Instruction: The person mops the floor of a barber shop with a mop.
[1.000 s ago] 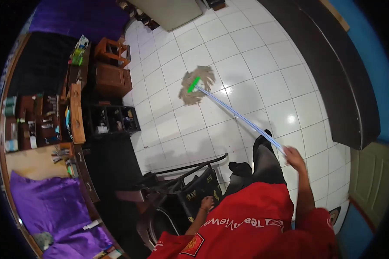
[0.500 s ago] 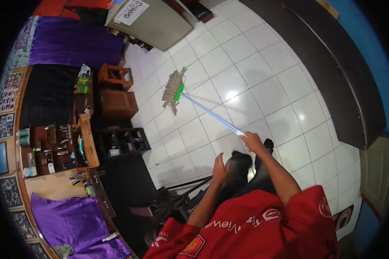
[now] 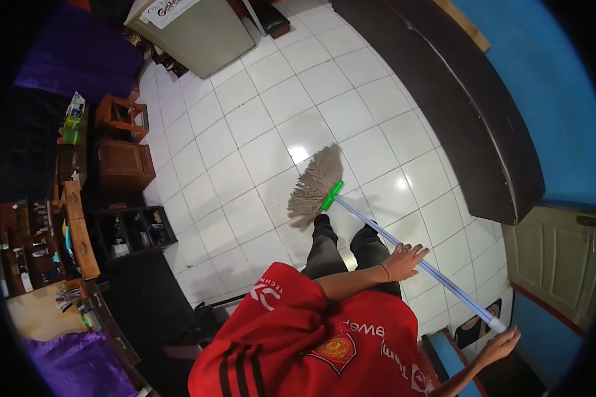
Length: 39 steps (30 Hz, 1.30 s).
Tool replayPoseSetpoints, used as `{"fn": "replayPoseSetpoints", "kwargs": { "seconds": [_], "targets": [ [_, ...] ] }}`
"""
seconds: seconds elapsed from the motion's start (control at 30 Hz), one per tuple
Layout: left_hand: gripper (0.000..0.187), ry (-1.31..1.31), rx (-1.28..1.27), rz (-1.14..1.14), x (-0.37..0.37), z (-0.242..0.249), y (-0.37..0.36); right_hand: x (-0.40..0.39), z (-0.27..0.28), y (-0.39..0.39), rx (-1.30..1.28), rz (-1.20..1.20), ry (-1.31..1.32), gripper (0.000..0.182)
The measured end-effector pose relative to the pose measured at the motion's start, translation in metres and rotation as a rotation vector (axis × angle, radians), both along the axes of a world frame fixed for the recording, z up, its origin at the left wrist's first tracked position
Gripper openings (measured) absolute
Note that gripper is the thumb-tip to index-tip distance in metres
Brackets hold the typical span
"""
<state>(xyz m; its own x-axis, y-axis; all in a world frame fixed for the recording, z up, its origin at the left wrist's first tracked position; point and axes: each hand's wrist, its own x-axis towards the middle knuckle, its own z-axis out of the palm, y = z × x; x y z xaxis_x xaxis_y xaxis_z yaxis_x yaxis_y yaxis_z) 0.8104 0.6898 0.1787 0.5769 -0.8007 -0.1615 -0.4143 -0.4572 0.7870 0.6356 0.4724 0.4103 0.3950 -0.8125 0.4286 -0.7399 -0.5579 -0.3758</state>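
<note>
A string mop with a green head clamp and a long bluish-white handle slants across the view in front of me. Its grey-brown strands are fanned out low over the tiles near my feet. My left hand is closed around the middle of the handle, a thin dark band at its wrist. At the white end cap, lower right, my right hand grips the top end of the handle; part of that grip is hidden.
White floor tiles stretch ahead. A long dark bench-like piece lines the right side, near a pale green door. To the left stand a wooden cabinet and black shelf unit. A greenish-grey cabinet is at the back.
The mop head has come closer, towards my feet and to the right. My left hand, free and open before, has taken the handle's middle. My right hand has drawn the handle end back and right.
</note>
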Motion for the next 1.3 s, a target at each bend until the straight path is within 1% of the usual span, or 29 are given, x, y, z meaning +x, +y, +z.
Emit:
{"fn": "replayPoseSetpoints", "kwargs": {
  "seconds": [0.07, 0.1, 0.13, 0.2, 0.27, 0.33, 0.37, 0.4, 0.43, 0.47, 0.53, 0.6, 0.63, 0.67, 0.73, 0.77, 0.83, 0.9, 0.93, 0.97, 1.03, 1.07, 1.1, 1.13, 1.17, 1.2, 1.23, 1.27, 1.3],
  "targets": [
    [0.068, -0.160, -0.127, -0.134, -0.006, 0.005, 0.013, -0.018, 0.003, 0.009, 0.028, -0.049, 0.072, 0.032],
    [0.076, -0.110, -0.104, -0.227, -0.007, -0.001, 0.015, -0.023, 0.000, 0.016, 0.066, -0.114, 0.129, 0.033],
    [0.076, -0.102, -0.114, -0.223, -0.007, -0.010, 0.019, -0.007, -0.003, 0.037, 0.014, -0.081, 0.022, 0.034],
    [0.073, 0.009, -0.004, -0.271, -0.010, -0.026, 0.027, -0.019, -0.033, 0.033, -0.125, 0.085, 0.089, 0.035],
    [0.058, -0.035, 0.122, -0.163, -0.006, -0.053, 0.042, -0.019, -0.068, 0.047, -0.040, 0.072, 0.144, 0.035],
    [0.047, -0.084, 0.310, -0.040, 0.012, -0.076, 0.062, -0.014, -0.117, 0.062, 0.121, 0.187, 0.210, 0.035],
    [0.045, 0.021, 0.413, 0.004, 0.028, -0.079, 0.077, 0.003, -0.137, 0.085, 0.694, -0.081, -0.033, 0.033],
    [0.049, -0.103, 0.467, 0.209, 0.033, -0.085, 0.098, 0.039, -0.141, 0.123, 0.738, -0.057, 0.106, 0.030],
    [0.054, -0.202, 0.541, 0.371, 0.040, -0.090, 0.117, 0.058, -0.164, 0.153, 0.954, 0.036, -0.062, 0.027],
    [0.060, -0.148, 0.473, 0.469, 0.052, -0.099, 0.143, 0.075, -0.191, 0.168, 1.136, 0.187, 0.106, 0.022],
    [0.061, -0.177, 0.450, 0.477, 0.075, -0.112, 0.200, 0.135, -0.191, 0.237, 1.521, 0.430, 0.097, 0.018],
    [0.065, -0.070, 0.438, 0.626, 0.093, -0.110, 0.248, 0.173, -0.200, 0.272, 1.859, 0.753, 0.235, 0.028],
    [0.067, -0.112, 0.493, 0.634, 0.098, -0.100, 0.268, 0.188, -0.191, 0.291, 1.991, 0.718, 0.350, 0.022],
    [0.069, -0.152, 0.551, 0.640, 0.099, -0.089, 0.283, 0.198, -0.190, 0.302, 1.987, 0.754, 0.451, 0.024],
    [0.073, -0.142, 0.589, 0.617, 0.105, -0.086, 0.292, 0.207, -0.187, 0.315, 1.756, 0.875, 0.600, 0.027],
    [0.073, -0.093, 0.564, 0.598, 0.109, -0.086, 0.290, 0.208, -0.183, 0.313, 1.753, 0.885, 0.590, 0.027],
    [0.075, -0.076, 0.509, 0.507, 0.113, -0.082, 0.275, 0.207, -0.160, 0.298, 1.764, 0.620, 0.448, 0.031],
    [0.064, -0.080, 0.420, 0.394, 0.110, -0.065, 0.243, 0.192, -0.158, 0.261, 1.753, 0.471, 0.207, 0.033],
    [0.057, -0.147, 0.356, 0.312, 0.106, -0.056, 0.225, 0.184, -0.130, 0.248, 1.686, 0.358, 0.052, 0.038],
    [0.054, -0.235, 0.276, 0.199, 0.098, -0.069, 0.204, 0.164, -0.126, 0.226, 1.616, 0.267, -0.056, 0.038],
    [0.046, -0.252, 0.101, -0.027, 0.080, -0.060, 0.158, 0.118, -0.109, 0.192, 1.298, 0.134, -0.119, 0.038],
    [0.044, -0.212, 0.000, -0.147, 0.070, -0.042, 0.139, 0.096, -0.092, 0.183, 1.150, 0.102, -0.181, 0.035],
    [0.046, -0.118, -0.149, -0.282, 0.061, -0.048, 0.117, 0.067, -0.084, 0.168, 0.984, 0.066, -0.183, 0.035],
    [0.043, -0.053, -0.175, -0.419, 0.054, -0.039, 0.099, 0.049, -0.064, 0.165, 0.778, -0.016, -0.199, 0.035],
    [0.040, 0.070, -0.083, -0.574, 0.056, -0.006, 0.087, 0.015, -0.054, 0.145, 0.640, -0.064, -0.198, 0.033],
    [0.040, 0.082, -0.096, -0.593, 0.049, -0.003, 0.074, 0.027, -0.017, 0.165, 0.451, -0.039, -0.325, 0.032],
    [0.038, 0.123, -0.141, -0.648, 0.040, -0.002, 0.064, 0.002, -0.008, 0.149, 0.336, -0.042, -0.273, 0.033],
    [0.037, 0.166, -0.183, -0.703, 0.030, -0.001, 0.058, -0.017, -0.008, 0.140, 0.077, -0.054, -0.345, 0.036],
    [0.037, 0.181, -0.184, -0.721, 0.023, 0.004, 0.054, -0.019, 0.006, 0.144, 0.026, -0.137, -0.338, 0.038]
  ]
}}
